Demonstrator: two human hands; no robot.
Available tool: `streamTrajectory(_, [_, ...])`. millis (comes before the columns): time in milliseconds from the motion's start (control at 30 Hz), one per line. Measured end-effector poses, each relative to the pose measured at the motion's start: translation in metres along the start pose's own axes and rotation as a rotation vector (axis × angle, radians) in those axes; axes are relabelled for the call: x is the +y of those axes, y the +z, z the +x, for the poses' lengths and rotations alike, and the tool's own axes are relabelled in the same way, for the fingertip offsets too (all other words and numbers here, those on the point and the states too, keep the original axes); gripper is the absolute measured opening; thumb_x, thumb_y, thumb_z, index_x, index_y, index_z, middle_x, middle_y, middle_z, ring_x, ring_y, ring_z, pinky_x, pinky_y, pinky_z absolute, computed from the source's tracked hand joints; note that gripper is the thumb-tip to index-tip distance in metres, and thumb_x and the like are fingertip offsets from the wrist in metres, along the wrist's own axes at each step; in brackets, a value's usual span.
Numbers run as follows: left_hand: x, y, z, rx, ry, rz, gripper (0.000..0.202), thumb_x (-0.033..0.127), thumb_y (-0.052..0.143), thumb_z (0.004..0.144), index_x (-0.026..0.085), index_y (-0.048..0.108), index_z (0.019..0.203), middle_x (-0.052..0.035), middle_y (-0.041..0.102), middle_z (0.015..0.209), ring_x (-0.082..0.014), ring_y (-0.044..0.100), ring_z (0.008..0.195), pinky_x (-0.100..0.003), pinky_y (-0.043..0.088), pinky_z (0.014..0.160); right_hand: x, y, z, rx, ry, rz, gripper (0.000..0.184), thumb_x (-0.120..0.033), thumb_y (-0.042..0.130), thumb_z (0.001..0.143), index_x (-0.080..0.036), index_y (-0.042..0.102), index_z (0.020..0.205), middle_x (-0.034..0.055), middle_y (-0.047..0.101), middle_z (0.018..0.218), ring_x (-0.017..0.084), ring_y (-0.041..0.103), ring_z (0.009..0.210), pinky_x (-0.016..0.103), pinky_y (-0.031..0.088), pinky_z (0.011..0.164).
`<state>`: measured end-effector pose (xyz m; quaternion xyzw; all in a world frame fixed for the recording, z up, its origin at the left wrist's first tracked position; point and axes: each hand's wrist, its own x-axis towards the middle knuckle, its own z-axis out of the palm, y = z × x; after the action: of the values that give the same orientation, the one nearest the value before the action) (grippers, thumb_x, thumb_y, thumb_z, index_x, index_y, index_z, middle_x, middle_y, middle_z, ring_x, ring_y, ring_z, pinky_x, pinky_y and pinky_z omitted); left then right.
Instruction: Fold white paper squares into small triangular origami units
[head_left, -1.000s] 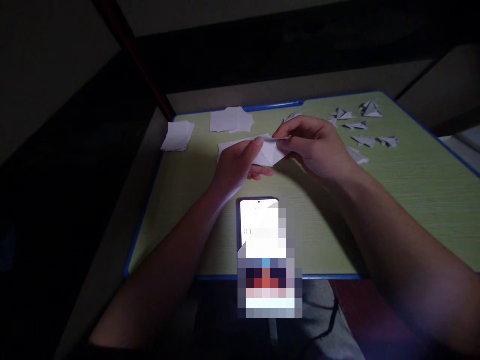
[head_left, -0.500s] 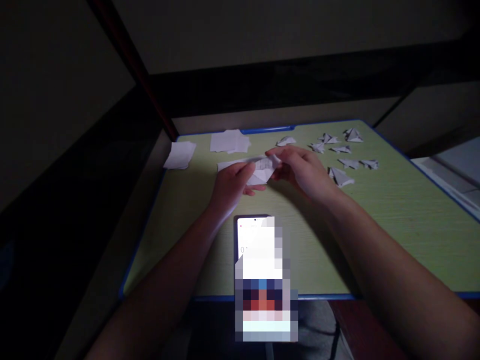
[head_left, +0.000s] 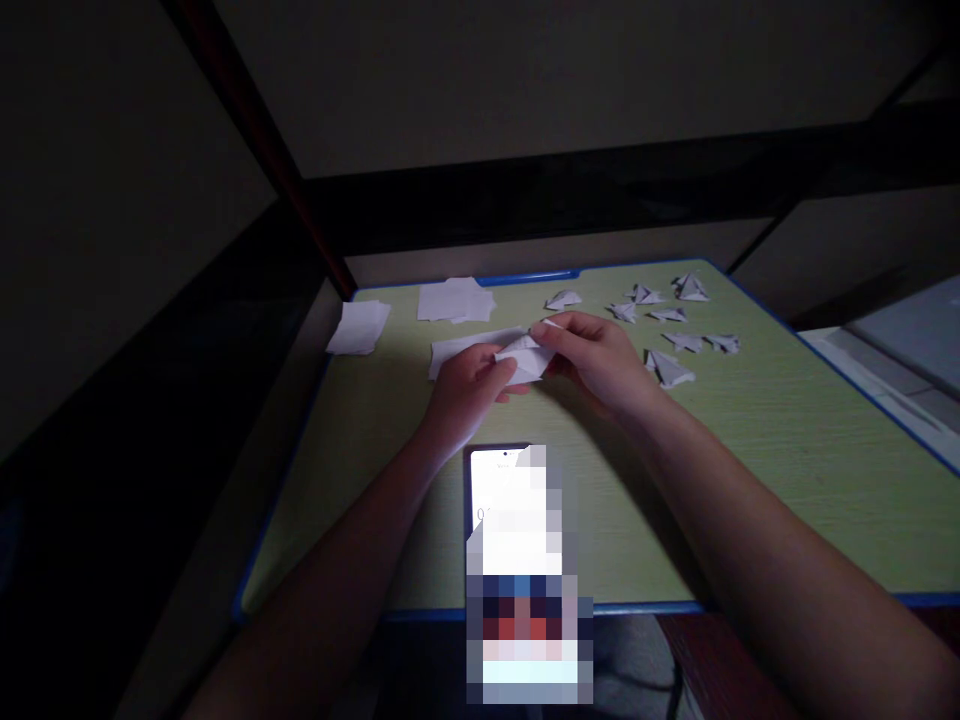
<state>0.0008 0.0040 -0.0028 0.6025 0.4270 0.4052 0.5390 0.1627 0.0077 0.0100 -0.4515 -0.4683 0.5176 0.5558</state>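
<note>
A partly folded sheet of white paper (head_left: 531, 364) is held between both hands above the middle of the table. My left hand (head_left: 474, 385) pinches its near left part, thumb on top and fingers underneath. At the right end my right hand (head_left: 596, 355) grips the paper between thumb and fingers, with some of those fingers hidden behind it. Beyond the left hand a flat piece of white paper (head_left: 457, 352) shows; whether it joins the folded sheet I cannot tell.
Stacks of white paper (head_left: 360, 328) and more sheets (head_left: 454, 300) lie at the table's back left. Several folded paper shapes (head_left: 667, 368) are spread at the back right. A lit phone (head_left: 499, 490), partly blurred, is near the front of the green table (head_left: 750, 480).
The right hand's thumb has shifted on the paper, and a flap now lies differently across it. The view has tilted slightly, so the table sits lower in the picture.
</note>
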Motion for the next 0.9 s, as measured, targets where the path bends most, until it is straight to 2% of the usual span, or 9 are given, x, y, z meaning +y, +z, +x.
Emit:
streamTrajectory(133, [0.0003, 0.0012, 0.0002, 0.018, -0.034, -0.008, 0.027, 0.033, 0.054, 0.083, 0.01, 0.061, 0.097, -0.0121, 0.073, 0.096, -0.0147, 0.072, 0.073, -0.019, 0.052, 0.058, -0.0015, 0.0025, -0.0014, -0.005, 0.028, 0.054, 0.024, -0.036, 0.079, 0.065, -0.017, 0.065, 0.07, -0.0013, 0.059, 0.063, 0.01, 0.05, 0.056, 0.025, 0.039, 0.052])
streamTrajectory(333, [0.0023, 0.0011, -0.0029, -0.014, -0.012, -0.06, 0.024, 0.036, 0.056, 0.082, 0.012, 0.061, 0.08, -0.0053, 0.069, 0.074, -0.013, 0.07, 0.065, -0.02, 0.051, 0.059, -0.0026, 0.0046, -0.0028, -0.026, 0.074, 0.167, 0.022, -0.025, 0.079, 0.062, -0.018, 0.066, 0.079, -0.0013, 0.06, 0.072, 0.011, 0.053, 0.063, 0.026, 0.043, 0.058])
streamTrajectory(433, [0.0022, 0.0013, -0.0035, -0.023, -0.04, -0.158, 0.024, 0.036, 0.057, 0.081, 0.012, 0.061, 0.082, -0.0049, 0.068, 0.073, -0.0136, 0.069, 0.065, -0.021, 0.051, 0.06, -0.0027, 0.0044, -0.0025, -0.021, 0.075, 0.173, 0.025, -0.022, 0.078, 0.061, -0.02, 0.065, 0.082, -0.0026, 0.058, 0.071, 0.011, 0.053, 0.062, 0.027, 0.043, 0.058])
streamTrajectory(600, [0.0038, 0.0022, -0.0022, -0.027, -0.126, -0.3, 0.024, 0.032, 0.057, 0.079, 0.01, 0.06, 0.087, -0.0097, 0.071, 0.082, -0.0144, 0.07, 0.066, -0.022, 0.051, 0.061, -0.0046, 0.0048, -0.0033, -0.018, 0.076, 0.167, 0.03, -0.017, 0.076, 0.059, -0.02, 0.063, 0.086, -0.004, 0.057, 0.068, 0.01, 0.052, 0.06, 0.026, 0.042, 0.055])
streamTrajectory(733, [0.0062, 0.0033, -0.003, 0.002, -0.142, -0.28, 0.024, 0.031, 0.057, 0.078, 0.009, 0.061, 0.088, -0.0109, 0.072, 0.085, -0.0133, 0.069, 0.065, -0.021, 0.051, 0.06, -0.0056, 0.0052, -0.0039, -0.033, 0.063, 0.173, 0.033, -0.014, 0.074, 0.058, -0.02, 0.062, 0.087, -0.0044, 0.057, 0.068, 0.01, 0.052, 0.06, 0.026, 0.041, 0.056])
streamTrajectory(900, [0.0043, 0.003, -0.0038, 0.033, -0.112, -0.224, 0.031, 0.033, 0.059, 0.078, 0.01, 0.064, 0.099, -0.0112, 0.073, 0.093, -0.0141, 0.07, 0.072, -0.021, 0.052, 0.063, -0.004, 0.0047, -0.0039, -0.067, 0.033, 0.142, 0.034, -0.016, 0.074, 0.059, -0.021, 0.06, 0.09, -0.0041, 0.056, 0.068, 0.012, 0.053, 0.062, 0.027, 0.043, 0.058])
